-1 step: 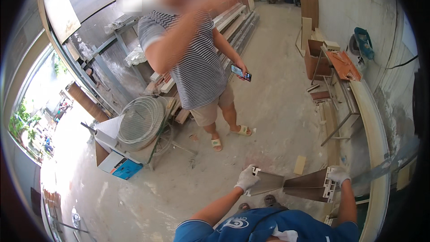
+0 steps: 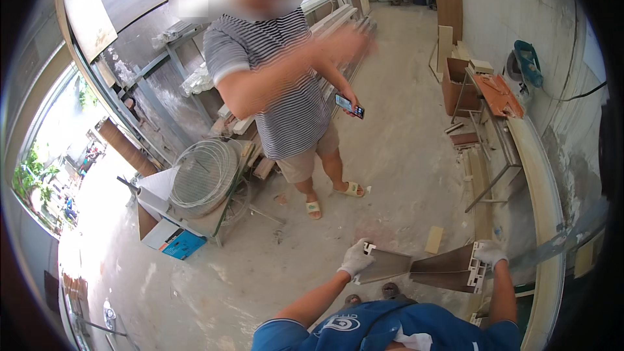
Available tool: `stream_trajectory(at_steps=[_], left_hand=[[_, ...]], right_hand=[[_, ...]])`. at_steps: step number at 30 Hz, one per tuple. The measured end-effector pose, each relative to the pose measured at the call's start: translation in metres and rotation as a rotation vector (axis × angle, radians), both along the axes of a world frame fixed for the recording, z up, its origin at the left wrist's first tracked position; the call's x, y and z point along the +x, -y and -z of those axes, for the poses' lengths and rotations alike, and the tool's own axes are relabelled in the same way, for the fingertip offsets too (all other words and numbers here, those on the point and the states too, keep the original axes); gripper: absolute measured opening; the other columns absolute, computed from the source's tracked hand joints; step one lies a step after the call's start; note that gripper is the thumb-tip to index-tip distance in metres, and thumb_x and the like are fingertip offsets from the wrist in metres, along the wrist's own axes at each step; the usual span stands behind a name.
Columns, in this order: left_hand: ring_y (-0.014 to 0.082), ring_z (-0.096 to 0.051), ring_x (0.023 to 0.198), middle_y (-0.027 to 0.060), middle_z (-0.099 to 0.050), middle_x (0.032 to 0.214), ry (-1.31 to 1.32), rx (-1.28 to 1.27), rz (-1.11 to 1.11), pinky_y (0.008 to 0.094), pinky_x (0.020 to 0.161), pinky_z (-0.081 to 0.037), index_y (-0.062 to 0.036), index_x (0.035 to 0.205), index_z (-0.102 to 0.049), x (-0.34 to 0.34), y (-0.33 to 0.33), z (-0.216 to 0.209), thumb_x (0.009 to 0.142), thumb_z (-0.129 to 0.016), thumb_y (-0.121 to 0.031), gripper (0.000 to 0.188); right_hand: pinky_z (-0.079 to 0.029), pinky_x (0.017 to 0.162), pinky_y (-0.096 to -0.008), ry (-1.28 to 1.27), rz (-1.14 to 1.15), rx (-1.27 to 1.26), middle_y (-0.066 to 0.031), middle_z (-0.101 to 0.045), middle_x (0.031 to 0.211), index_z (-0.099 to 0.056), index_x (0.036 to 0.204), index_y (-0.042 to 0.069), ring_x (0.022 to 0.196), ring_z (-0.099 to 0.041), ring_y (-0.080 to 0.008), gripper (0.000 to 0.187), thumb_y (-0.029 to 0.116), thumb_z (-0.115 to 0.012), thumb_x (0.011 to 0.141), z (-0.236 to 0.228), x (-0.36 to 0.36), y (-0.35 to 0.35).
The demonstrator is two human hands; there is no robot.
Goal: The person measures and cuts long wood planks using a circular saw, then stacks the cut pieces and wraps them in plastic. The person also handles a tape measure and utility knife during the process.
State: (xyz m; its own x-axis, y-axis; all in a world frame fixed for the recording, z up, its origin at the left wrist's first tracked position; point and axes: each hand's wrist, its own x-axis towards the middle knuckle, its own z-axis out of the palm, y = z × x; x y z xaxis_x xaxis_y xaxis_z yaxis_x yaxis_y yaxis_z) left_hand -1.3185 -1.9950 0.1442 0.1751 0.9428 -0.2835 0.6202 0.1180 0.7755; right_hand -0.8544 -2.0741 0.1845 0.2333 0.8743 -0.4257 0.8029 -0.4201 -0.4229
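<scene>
Toward twelve o'clock, a co-worker's raised hand [image 2: 351,42] has swung lower; your left grip [image 2: 356,259] and right grip [image 2: 491,253] stay clamped, undisturbed, on brown panels [image 2: 444,268].

Two gloved grips [image 2: 355,259] [image 2: 491,253], one phone [image 2: 349,106]

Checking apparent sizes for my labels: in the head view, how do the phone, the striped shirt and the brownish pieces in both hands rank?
1. Striped shirt
2. Right piece
3. Left piece, only somewhat smaller
4. Phone
</scene>
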Motion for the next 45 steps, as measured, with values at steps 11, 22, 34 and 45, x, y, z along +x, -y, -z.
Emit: stream_trajectory(at_steps=[11,22,34,45], left_hand=[[0.0333,-0.069,0.102,0.0142,-0.073,0.105,-0.105,-0.014,-0.009,0.0420,0.091,-0.053,-0.0151,0.122,-0.063,0.033,-0.007,-0.034,0.070,-0.081,-0.029,0.057],[0.0343,-0.069,0.102,0.0168,-0.072,0.107,-0.091,-0.013,-0.020,0.0413,0.091,-0.053,-0.0139,0.122,-0.063,0.070,-0.004,-0.026,0.070,-0.076,-0.019,0.054],[0.0367,-0.066,0.103,0.0177,-0.070,0.105,-0.072,0.058,0.168,0.0421,0.092,-0.051,-0.0122,0.121,-0.063,0.127,0.018,-0.039,0.071,-0.072,-0.017,0.052],[0.0242,-0.068,0.099,0.0111,-0.072,0.104,0.065,-0.313,-0.003,0.0342,0.089,-0.051,-0.0111,0.120,-0.066,0.081,0.033,-0.034,0.073,-0.082,-0.034,0.054]], right_hand=[[-0.053,0.084,-0.0465,0.045,-0.087,-0.014,-0.0198,-0.071,0.099,-0.074,0.099,0.011,0.095,-0.066,-0.0413,0.038,0.025,-0.062,0.066,-0.012,0.050,-0.020],[-0.054,0.087,-0.0448,0.085,0.039,0.015,-0.0178,-0.072,0.100,-0.076,0.105,0.018,0.097,-0.068,-0.0374,0.042,0.030,-0.065,0.065,-0.020,0.077,0.028],[-0.054,0.088,-0.0456,0.043,0.074,0.125,-0.0193,-0.072,0.103,-0.071,0.112,0.016,0.099,-0.068,-0.0386,0.047,0.023,-0.068,0.066,-0.031,0.039,0.036],[-0.056,0.084,-0.0451,0.178,-0.082,0.108,-0.0167,-0.073,0.090,-0.073,0.105,0.020,0.089,-0.070,-0.0371,0.045,0.024,-0.073,0.060,-0.028,0.048,0.038]])
